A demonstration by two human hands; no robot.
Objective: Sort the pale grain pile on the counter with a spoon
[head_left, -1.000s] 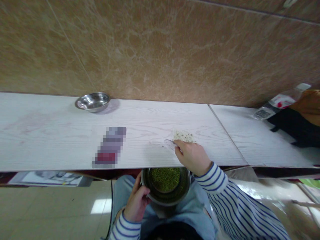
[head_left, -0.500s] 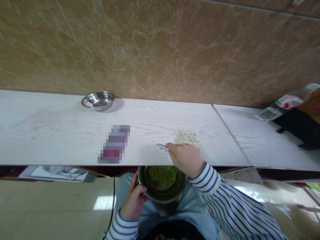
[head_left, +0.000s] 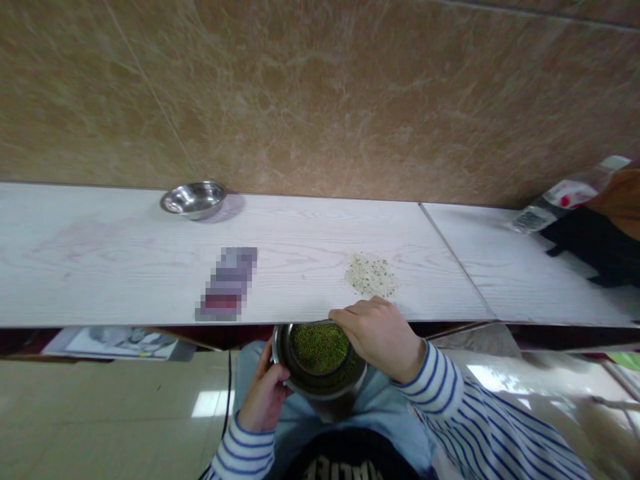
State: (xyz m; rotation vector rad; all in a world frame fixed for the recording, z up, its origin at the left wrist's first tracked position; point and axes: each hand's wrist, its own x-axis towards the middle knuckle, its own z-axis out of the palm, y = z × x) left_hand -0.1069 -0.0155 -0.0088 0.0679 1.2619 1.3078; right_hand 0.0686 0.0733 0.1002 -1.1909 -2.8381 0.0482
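Note:
My left hand grips the left rim of a metal pot, thumb over the edge. The pot sits between the knees, just under the table's front edge, and holds many small green mung beans. At the table edge, above the pot's right side, my right hand is closed on a thin, flat plastic scraper, now nearly edge-on and mostly hidden. Just beyond that hand, a patch of pale grains with dark specks lies spread on the white table.
A shallow steel bowl stands by the wall at the back left. A blurred-out flat object lies left of centre. On the far right are a clear plastic bottle and a black item. Papers rest under the tabletop.
My right hand has moved down and toward me to the table edge, and the scraper has tipped nearly edge-on. More of the grain patch shows. My left hand stays on the pot.

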